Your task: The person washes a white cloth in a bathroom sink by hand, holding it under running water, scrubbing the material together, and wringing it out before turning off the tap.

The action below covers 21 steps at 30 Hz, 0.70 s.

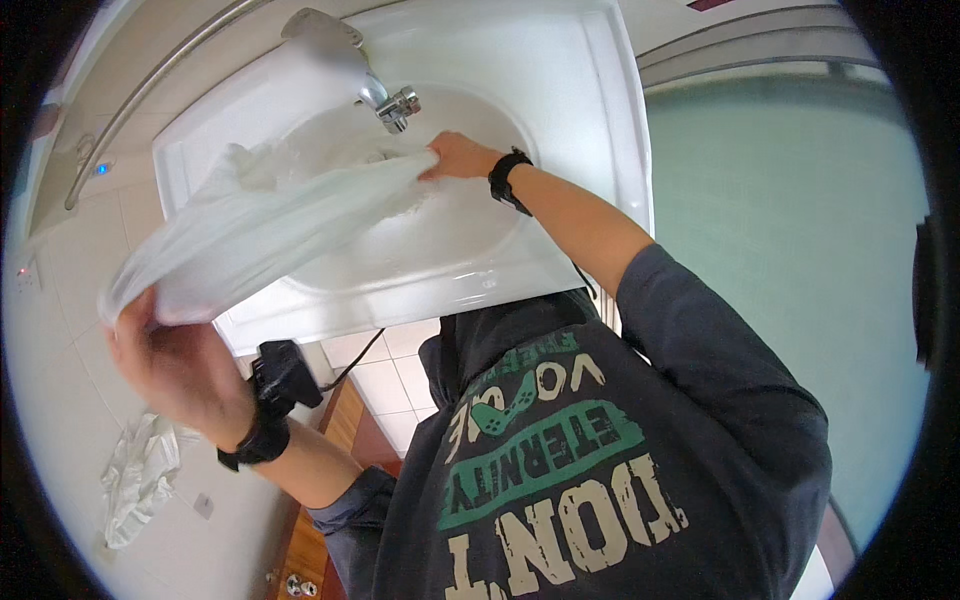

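A thin, whitish cloth (270, 235), slightly see-through, stretches slantwise over the white washbasin (605, 170). My left hand (180, 372) is outside the basin's near left corner, its fingers closed on the lower end of the cloth; the fingertips are partly hidden by it. Above the bowl, my right hand (465, 157) pinches the other end just below the chrome tap (393, 107). More bunched white fabric (245, 165) lies in the left part of the bowl, seemingly part of the same cloth.
A metal rail (150, 85) runs along the tiled wall at the upper left. Another crumpled white cloth (140, 480) is at the lower left. Wooden cabinet fronts (318, 535) stand below, and a pale green glass panel (770, 230) is on the right.
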Motion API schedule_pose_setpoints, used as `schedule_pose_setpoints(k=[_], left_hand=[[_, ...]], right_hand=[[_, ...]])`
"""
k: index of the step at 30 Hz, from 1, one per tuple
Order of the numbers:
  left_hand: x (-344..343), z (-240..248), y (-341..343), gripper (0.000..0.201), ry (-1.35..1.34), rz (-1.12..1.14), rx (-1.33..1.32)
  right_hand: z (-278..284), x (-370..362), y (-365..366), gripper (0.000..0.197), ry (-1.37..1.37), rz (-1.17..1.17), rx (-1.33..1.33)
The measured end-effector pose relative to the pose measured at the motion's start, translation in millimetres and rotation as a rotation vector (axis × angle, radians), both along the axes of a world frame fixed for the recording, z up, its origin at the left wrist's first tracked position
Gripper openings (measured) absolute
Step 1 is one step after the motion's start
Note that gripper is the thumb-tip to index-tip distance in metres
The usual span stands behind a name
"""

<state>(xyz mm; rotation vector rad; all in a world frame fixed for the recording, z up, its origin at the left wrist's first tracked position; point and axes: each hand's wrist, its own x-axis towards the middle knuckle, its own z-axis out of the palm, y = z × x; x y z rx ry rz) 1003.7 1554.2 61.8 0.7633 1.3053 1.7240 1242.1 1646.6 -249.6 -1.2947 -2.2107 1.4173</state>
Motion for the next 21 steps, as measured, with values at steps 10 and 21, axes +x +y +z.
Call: schedule_pose_setpoints(k=[10,21], left_hand=[[-17.3,-148.8,6.9,0.023,0.668,-0.34,-0.643],[65.1,-170.4,27.4,0.025,0.671,-0.575,-0.337]], right_hand=[[140.6,32.5,-12.0,0.036,0.527,-0.41,-0.356],[229.1,33.4,-18.3,0.031,0.553,0.029,-0.024]])
